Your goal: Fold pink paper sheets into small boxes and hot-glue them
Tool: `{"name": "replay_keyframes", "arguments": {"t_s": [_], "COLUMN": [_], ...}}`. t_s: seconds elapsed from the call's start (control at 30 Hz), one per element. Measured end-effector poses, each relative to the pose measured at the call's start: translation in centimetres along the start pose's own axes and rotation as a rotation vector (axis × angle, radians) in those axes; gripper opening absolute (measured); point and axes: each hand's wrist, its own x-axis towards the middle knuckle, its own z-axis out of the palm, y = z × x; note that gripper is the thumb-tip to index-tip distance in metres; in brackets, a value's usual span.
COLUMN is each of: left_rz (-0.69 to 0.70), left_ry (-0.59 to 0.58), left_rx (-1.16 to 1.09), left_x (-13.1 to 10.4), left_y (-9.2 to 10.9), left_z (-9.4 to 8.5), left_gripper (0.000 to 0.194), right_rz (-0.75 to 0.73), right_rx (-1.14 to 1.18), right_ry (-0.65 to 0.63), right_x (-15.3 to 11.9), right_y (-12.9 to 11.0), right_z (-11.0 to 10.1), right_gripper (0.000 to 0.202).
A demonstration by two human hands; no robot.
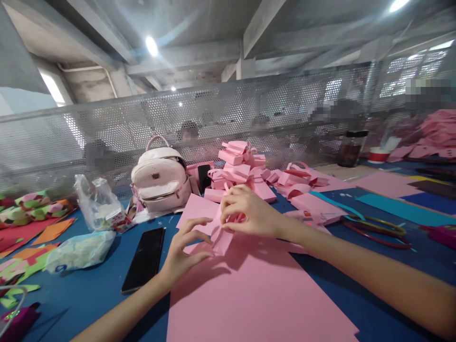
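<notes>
My right hand (247,211) has its fingers closed on a small folded pink paper piece (221,241), which looks like a little box or basket. At the left side of that piece, my left hand (188,249) is open, its fingers curved and spread. Its fingertips are at or very near the paper's edge; whether they touch it I cannot tell. Under both hands lies a large pink paper sheet (256,294). Just beyond is a heap of folded pink paper boxes (238,166), some with strip handles. My right fingers hide part of the held piece.
A black phone (144,259) lies left of the sheet, near a tissue pack (81,251) and a plastic bag (98,204). A pale pink backpack (160,178) stands against the perforated metal partition (213,107). Rightward lie coloured rings (379,232), blue sheets (406,209) and a dark jar (352,149).
</notes>
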Motion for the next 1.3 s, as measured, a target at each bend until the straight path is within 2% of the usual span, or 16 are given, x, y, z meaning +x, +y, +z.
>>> {"name": "replay_keyframes", "arguments": {"t_s": [0.17,0.3,0.43,0.53,0.6,0.7,0.8,1.03,1.17,1.3], "left_rz": [0.056,0.120,0.105,0.031,-0.068,-0.232,-0.299,-0.290,-0.196,-0.105], "left_ry": [0.006,0.056,0.061,0.016,0.002,0.025,0.034,-0.070,-0.146,-0.162], "left_rx": [0.079,0.162,0.160,0.077,-0.024,-0.135,-0.140,-0.071,0.018,0.115], "left_x": [-0.2,-0.2,-0.2,-0.2,-0.2,0.1,0.5,1.1,1.1,1.1], "left_y": [0.5,0.5,0.3,0.4,0.6,1.2,1.8,2.6,2.8,3.0], "left_z": [0.1,0.0,0.0,0.1,0.3,0.7,0.8,0.2,-0.2,-0.2], "left_gripper": [0.026,0.027,0.025,0.027,0.029,0.027,0.022,0.019,0.016,0.010], "right_rz": [-0.012,0.001,0.008,0.012,0.029,0.041,0.035,0.012,-0.008,-0.005], "right_rx": [0.043,0.073,0.089,0.101,0.102,0.095,0.090,0.071,0.056,0.046], "right_ry": [-0.063,-0.065,-0.044,-0.031,-0.023,-0.012,-0.015,-0.010,-0.013,-0.015], "right_x": [-0.1,0.0,0.0,0.1,0.1,0.1,0.1,0.1,0.0,-0.1], "right_y": [-0.5,-0.6,-0.4,-0.2,-0.1,-0.2,-0.5,-1.1,-1.3,-1.7], "right_z": [0.2,0.4,0.5,0.6,0.7,0.8,0.7,0.6,0.7,1.0], "right_gripper": [0.006,0.008,0.009,0.007,0.007,0.007,0.007,0.008,0.008,0.006]}}
